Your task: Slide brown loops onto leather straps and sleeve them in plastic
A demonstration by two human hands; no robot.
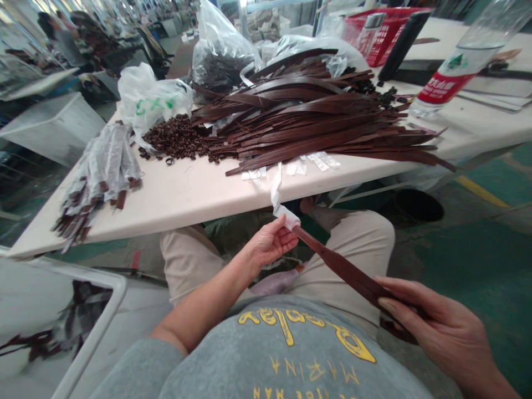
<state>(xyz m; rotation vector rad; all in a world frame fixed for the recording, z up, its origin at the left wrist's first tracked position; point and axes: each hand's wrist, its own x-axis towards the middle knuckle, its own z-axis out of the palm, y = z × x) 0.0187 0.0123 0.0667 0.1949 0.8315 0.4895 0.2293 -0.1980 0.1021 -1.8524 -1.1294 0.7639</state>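
Note:
A brown leather strap [338, 263] stretches across my lap between both hands. My left hand [272, 241] is closed round its far end, where a white wrapping strip [286, 216] covers the leather and trails up to the table edge. My right hand [432, 321] grips the strap's wider near part between thumb and fingers; the rest curls below the palm. On the table just beyond lies a big heap of similar brown straps [299, 116]. Small white slips [322, 160] lie along its front.
Small brown loops [178, 136] are piled left of the heap, beside a white plastic bag [152, 97]. Wrapped straps [103, 166] lie at the table's left end. A bottle [453, 72] and red basket [384, 36] stand right. A white bin [118, 293] is at my lower left.

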